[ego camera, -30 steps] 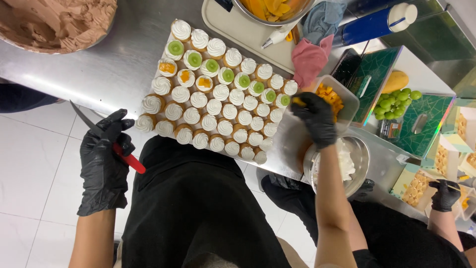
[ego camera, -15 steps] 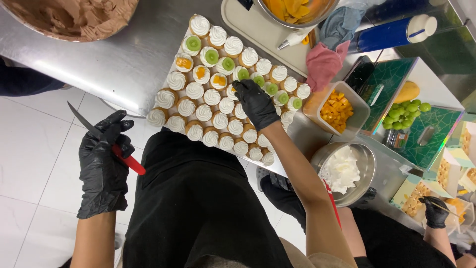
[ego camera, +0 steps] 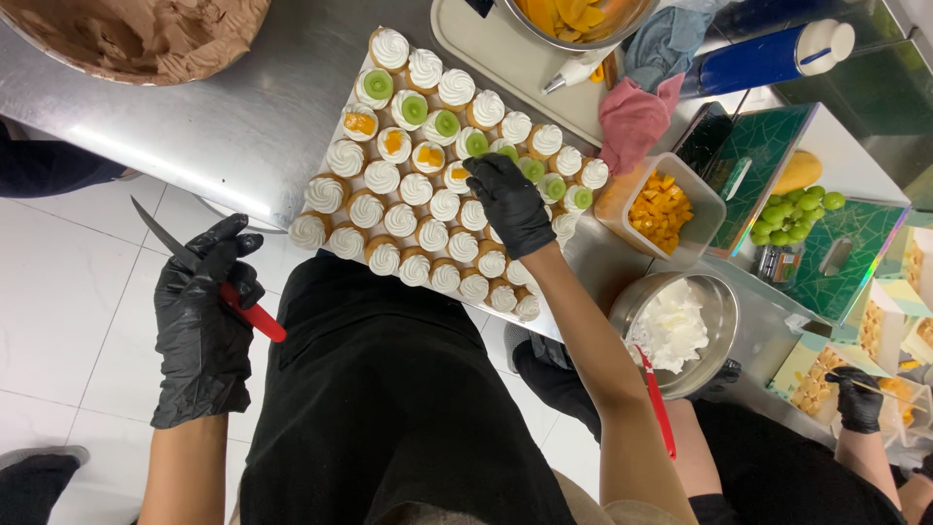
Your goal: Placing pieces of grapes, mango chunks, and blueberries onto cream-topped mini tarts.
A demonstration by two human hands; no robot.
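A stainless-steel counter [ego camera: 243, 117] runs across the top of the view above a white tiled floor [ego camera: 68, 321]. On it lies a white tray [ego camera: 342, 107] of cream-topped cupcakes [ego camera: 418, 228], several already carrying a green or orange piece of fruit. To the right stand a clear tub of orange fruit cubes [ego camera: 661, 209], a metal bowl of whipped cream [ego camera: 680, 331], a pink cloth [ego camera: 632, 122] and a blue bottle [ego camera: 768, 58] lying on its side; a large bowl of brown mixture [ego camera: 146, 34] sits at the upper left.

Your right hand [ego camera: 510, 204], in a black glove, reaches palm down over the right-hand part of the tray, fingers curled downward onto the cupcakes near the green-topped ones. Your left hand [ego camera: 204, 311], also gloved, hangs off the counter beside your black apron [ego camera: 389, 408], fingers wrapped closed around the red handle of a knife [ego camera: 209, 277], blade pointing up and away.

You cannot tell whether the right fingertips pinch anything, since the hand covers them. A co-worker's gloved hand [ego camera: 860, 399] at the lower right is partly cut off by the frame edge. The brown bowl is cropped at the top.
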